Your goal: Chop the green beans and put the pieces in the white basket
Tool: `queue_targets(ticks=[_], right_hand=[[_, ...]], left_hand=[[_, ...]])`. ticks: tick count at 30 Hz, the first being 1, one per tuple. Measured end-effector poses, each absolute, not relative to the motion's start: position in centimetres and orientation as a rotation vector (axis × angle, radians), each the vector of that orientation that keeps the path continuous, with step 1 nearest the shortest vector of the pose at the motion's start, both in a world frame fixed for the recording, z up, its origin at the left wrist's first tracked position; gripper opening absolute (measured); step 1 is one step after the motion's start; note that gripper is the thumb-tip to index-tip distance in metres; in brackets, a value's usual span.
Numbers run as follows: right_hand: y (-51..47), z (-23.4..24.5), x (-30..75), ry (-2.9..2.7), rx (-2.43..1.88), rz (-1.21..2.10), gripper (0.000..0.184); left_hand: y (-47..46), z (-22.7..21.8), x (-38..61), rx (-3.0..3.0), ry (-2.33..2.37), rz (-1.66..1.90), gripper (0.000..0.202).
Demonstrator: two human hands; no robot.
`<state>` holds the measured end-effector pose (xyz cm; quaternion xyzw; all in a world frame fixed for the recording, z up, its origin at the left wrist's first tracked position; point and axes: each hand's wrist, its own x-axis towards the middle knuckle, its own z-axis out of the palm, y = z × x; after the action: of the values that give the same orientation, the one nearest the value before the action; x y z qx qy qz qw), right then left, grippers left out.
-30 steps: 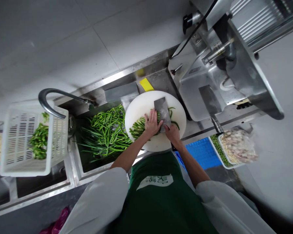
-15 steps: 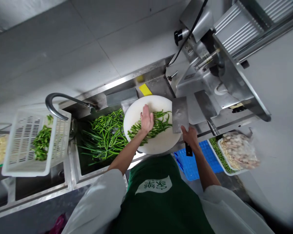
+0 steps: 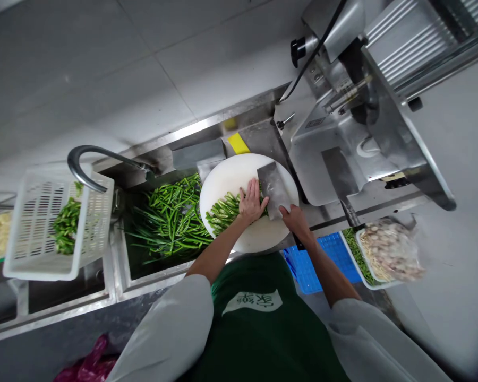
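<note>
Slender green vegetables (image 3: 223,212) lie bunched on a round white cutting board (image 3: 233,178), the left hand (image 3: 252,202) resting flat on them with fingers outstretched, and beside it a broad rectangular steel cleaver (image 3: 273,187) is grasped by the right hand (image 3: 297,220).

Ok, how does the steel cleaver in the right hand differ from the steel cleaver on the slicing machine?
Place: the black-handled steel cleaver is in the right hand, over the round white cutting board; the silver-handled steel cleaver lies on the metal slicing machine.
Handle: black on the held cleaver, silvery on the other.
Blade: the held one looks paler, the other darker.
Shared: broad, roughly rectangular metal blades.
</note>
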<state>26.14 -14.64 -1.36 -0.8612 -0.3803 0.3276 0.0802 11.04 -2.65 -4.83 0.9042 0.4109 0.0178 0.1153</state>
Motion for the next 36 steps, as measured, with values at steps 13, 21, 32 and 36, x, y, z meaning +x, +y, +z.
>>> queue_targets(ticks=[13, 21, 32, 36], right_hand=[[-13.6, -1.1, 24.2, -1.117, -2.663, 1.035, 0.049], [-12.4, -0.2, 22.1, -1.100, -2.701, 0.987, 0.048], [-12.1, -0.9, 21.2, -1.090, -2.706, 0.909, 0.051], [-12.2, -0.7, 20.9, -1.126, -2.695, 0.869, 0.052]], left_hand=[[-2.5, -4.9, 11.0, 2.569, 1.175, 0.105, 0.078], [-2.4, -5.0, 10.9, 2.500, 1.170, 0.131, 0.076], [-1.2, -3.4, 9.1, 2.420, 1.028, 0.166, 0.057], [-0.3, -2.7, 7.5, 2.516, 0.754, 0.058, 0.044]])
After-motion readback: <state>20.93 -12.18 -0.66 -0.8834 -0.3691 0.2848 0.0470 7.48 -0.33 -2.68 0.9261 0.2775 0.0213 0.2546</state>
